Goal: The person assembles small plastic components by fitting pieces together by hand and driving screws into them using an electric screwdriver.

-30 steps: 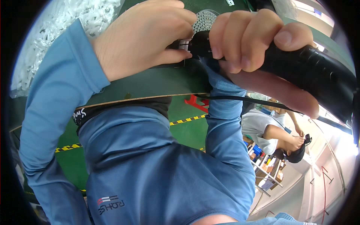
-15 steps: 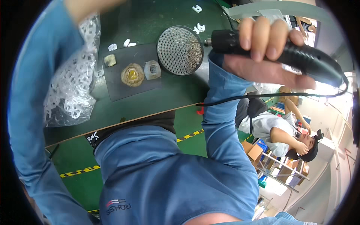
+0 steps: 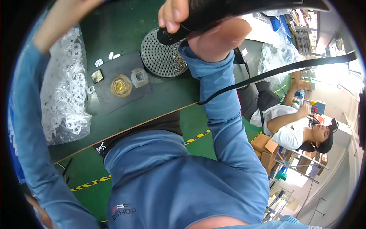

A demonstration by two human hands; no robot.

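My right hand (image 3: pixel 217 40) is wrapped round a black rotary tool handpiece (image 3: pixel 213 13), raised at the top of the head view. Its black cord (image 3: pixel 274 75) loops across my right sleeve. Below the handpiece's front end stands a round grey holder (image 3: pixel 154 57) full of holes, with several thin metal bits (image 3: pixel 179 63) at its right side. My left hand (image 3: pixel 65 17) is lifted at the upper left, blurred, its fingers cut off by the picture's edge. On a dark mat (image 3: pixel 133 97) lie a round brownish piece (image 3: pixel 121 85) with a yellow middle, a translucent squarish piece (image 3: pixel 139 77) and a yellowish block (image 3: pixel 97 76).
A clear plastic bag (image 3: pixel 65 95) of white parts covers the table's left side. Small white pieces (image 3: pixel 99 62) lie behind the mat. The table's front edge (image 3: pixel 129 124) runs slantwise before me. A co-worker (image 3: pixel 289 131) is at the right, near cardboard boxes (image 3: pixel 265 147).
My right hand has moved left and up in the picture with the handpiece, now overlapping the round holder. The left hand has shifted and shows more at the upper left.
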